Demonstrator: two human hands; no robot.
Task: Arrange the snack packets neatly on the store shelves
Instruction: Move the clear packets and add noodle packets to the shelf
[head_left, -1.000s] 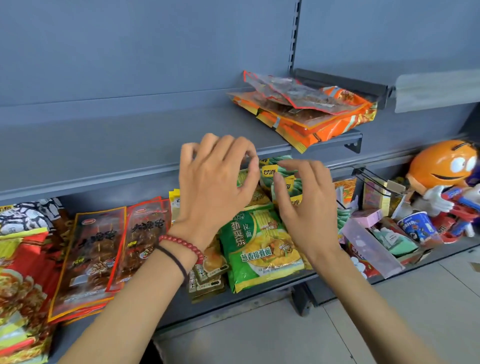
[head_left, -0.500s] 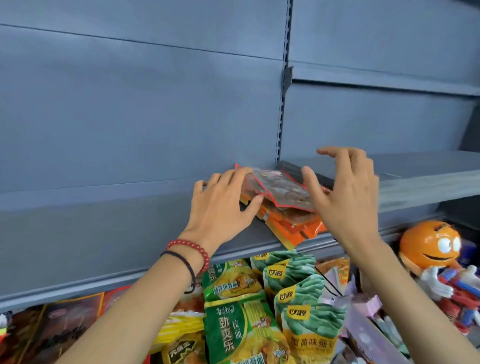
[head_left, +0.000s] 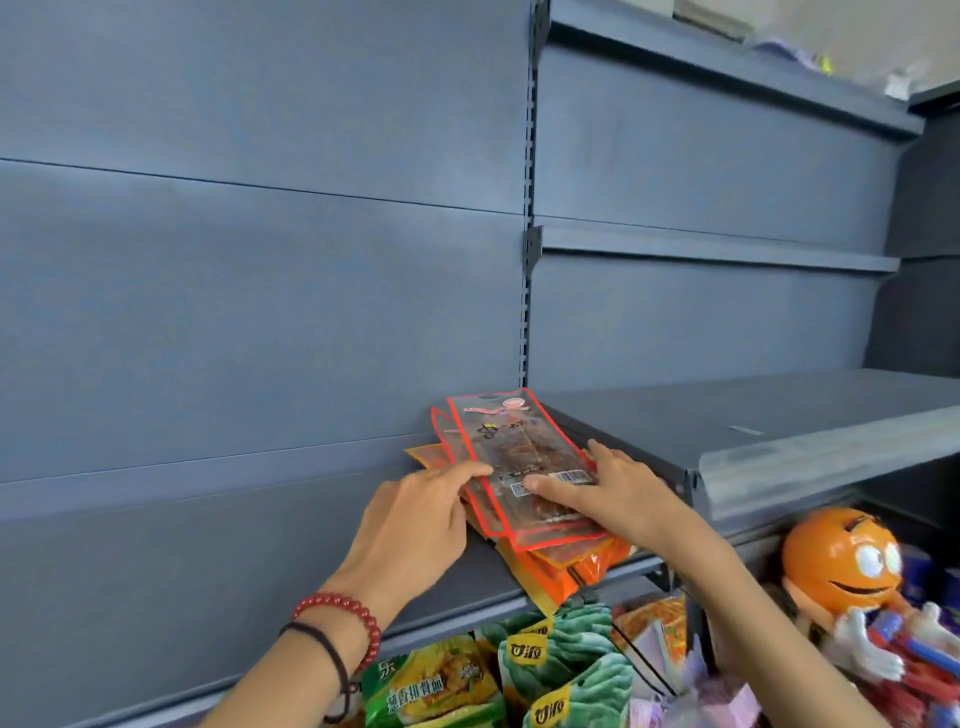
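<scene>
- down front: green noodle packets (head_left: 431, 691) on the lower shelf, untouched.
- left hand (head_left: 415, 519) open, straight fingers touching the stack's left edge; right hand (head_left: 628, 499) gripping the clear red-edged packet (head_left: 519, 457), thumb on top.
- squaring step, likely: packet askew atop orange packets (head_left: 566, 574) on the middle shelf (head_left: 260, 587).
- next: turn square, slide toward the rear panel (head_left: 260, 312).

I see a grey-blue metal shelf (head_left: 208, 561), its paint matt and smooth. On it lies a clear plastic packet with a red printed border (head_left: 511, 447), glossy, above crinkled orange film packets (head_left: 561, 571). At right, a frosted plastic strip (head_left: 831, 467) fronts a shelf edge. Near right, a round orange plastic figurine (head_left: 831, 556) shines. Near left, a polished red bead bracelet (head_left: 337, 605) sits beside a matt black cord band (head_left: 327, 649).
</scene>
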